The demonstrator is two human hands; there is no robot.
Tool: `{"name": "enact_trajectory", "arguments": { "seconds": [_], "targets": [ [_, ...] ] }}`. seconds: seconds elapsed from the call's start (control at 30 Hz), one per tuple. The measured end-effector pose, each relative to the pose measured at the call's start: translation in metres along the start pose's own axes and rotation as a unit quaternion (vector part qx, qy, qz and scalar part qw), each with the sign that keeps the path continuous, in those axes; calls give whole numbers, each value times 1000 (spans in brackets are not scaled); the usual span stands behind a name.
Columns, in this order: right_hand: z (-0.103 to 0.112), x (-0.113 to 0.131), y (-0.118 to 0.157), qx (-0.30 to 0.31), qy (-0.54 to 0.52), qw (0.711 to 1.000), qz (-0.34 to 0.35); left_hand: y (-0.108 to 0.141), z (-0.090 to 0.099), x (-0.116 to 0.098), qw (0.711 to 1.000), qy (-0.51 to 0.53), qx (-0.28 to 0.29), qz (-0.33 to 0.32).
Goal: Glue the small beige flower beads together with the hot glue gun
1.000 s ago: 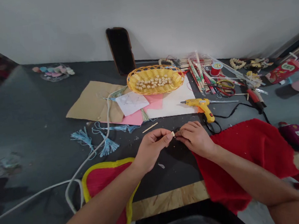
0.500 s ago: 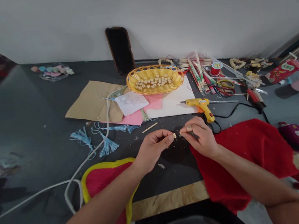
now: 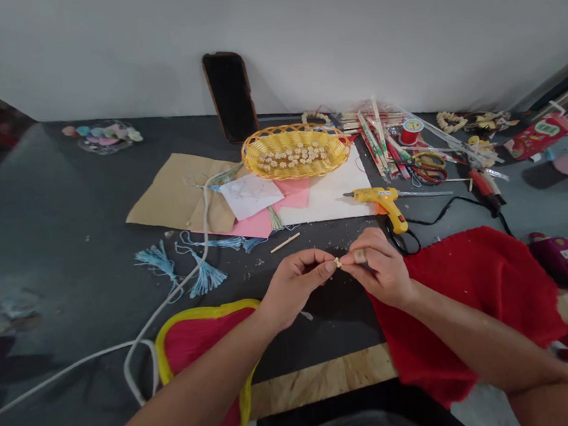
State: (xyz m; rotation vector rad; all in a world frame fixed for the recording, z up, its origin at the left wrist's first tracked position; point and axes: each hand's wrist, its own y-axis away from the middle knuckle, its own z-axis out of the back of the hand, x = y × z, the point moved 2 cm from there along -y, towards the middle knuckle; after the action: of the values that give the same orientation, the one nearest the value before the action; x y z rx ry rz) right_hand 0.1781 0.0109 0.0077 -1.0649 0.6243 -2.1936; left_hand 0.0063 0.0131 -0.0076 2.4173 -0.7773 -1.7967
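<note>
Between the fingertips of both hands is a small cream flower-like piece (image 3: 337, 262). My left hand (image 3: 296, 285) pinches it from the left with thumb and forefinger. From the right, my right hand (image 3: 380, 269) meets it in a pinch; a band shows on one finger. Beyond the hands, a yellow woven basket (image 3: 298, 172) holds several similar small cream pieces. A yellow glue gun (image 3: 380, 196) lies behind my right hand, its nozzle to the left. A short thin stick (image 3: 285, 242) lies just behind my left hand.
A dark phone (image 3: 231, 97) leans on the wall. Brown paper (image 3: 171, 190), blue tassels (image 3: 206, 277) and a white cable (image 3: 166, 300) lie left. Red cloth (image 3: 472, 288) is under my right forearm; scissors (image 3: 430, 167) and a thread spool (image 3: 411, 132) lie back right.
My hands have come together. The fingertips of my right hand, earlier a little apart from the piece in my left, now meet at it.
</note>
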Motion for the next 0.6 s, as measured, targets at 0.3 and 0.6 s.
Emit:
{"name": "enact_trajectory", "arguments": {
  "seconds": [0.3, 0.6],
  "targets": [
    [0, 0, 0, 3, -4, 1000, -2, 0, 0, -1, 1000, 3, 2, -2],
    [0, -1, 1, 12, -11, 1000, -7, 1, -1, -2, 1000, -12, -9, -1]
  ]
}}
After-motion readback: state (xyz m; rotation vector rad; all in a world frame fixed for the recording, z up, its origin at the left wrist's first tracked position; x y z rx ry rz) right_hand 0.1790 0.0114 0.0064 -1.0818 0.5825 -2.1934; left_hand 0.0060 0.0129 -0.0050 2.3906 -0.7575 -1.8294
